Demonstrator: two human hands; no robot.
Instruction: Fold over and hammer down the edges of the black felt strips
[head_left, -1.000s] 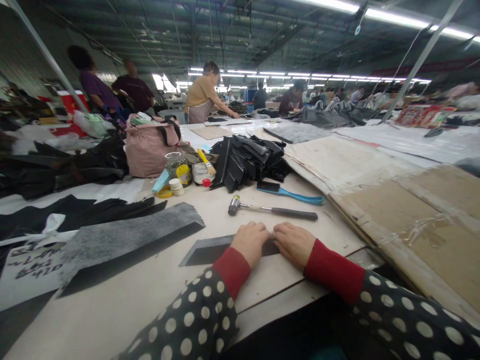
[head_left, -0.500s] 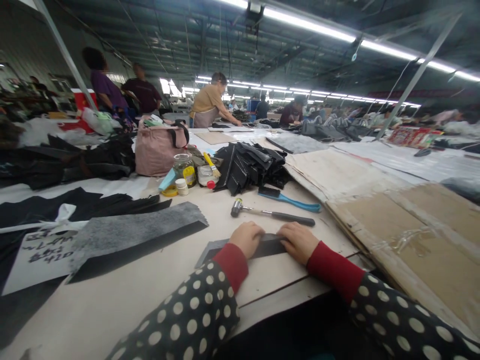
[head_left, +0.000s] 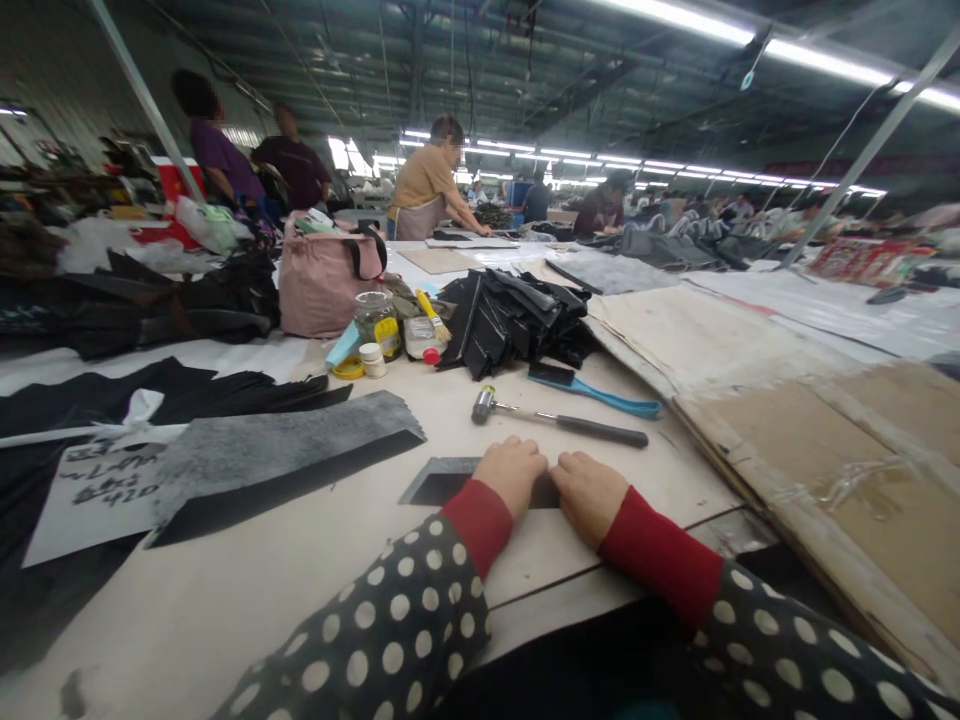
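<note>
My left hand (head_left: 511,473) and my right hand (head_left: 587,493) rest side by side on a dark grey strip of material (head_left: 442,484) lying flat on the worktable (head_left: 315,560). Both hands have their fingers curled down and pressed onto the strip. The strip's right end is hidden under them. A hammer with a metal head and black grip (head_left: 559,418) lies just beyond my hands. Behind it lies a blue-handled brush (head_left: 592,389).
A stack of grey and black felt pieces (head_left: 277,457) lies to the left, beside a white handwritten sheet (head_left: 97,490). Further back stand a glass jar (head_left: 377,322), small pots, a pink bag (head_left: 322,280) and a heap of black strips (head_left: 517,320). Cardboard sheets (head_left: 832,440) cover the right. Other people work at far tables.
My two hands have drawn closer together on the grey strip, and more of the strip's left end shows. The view has shifted slightly.
</note>
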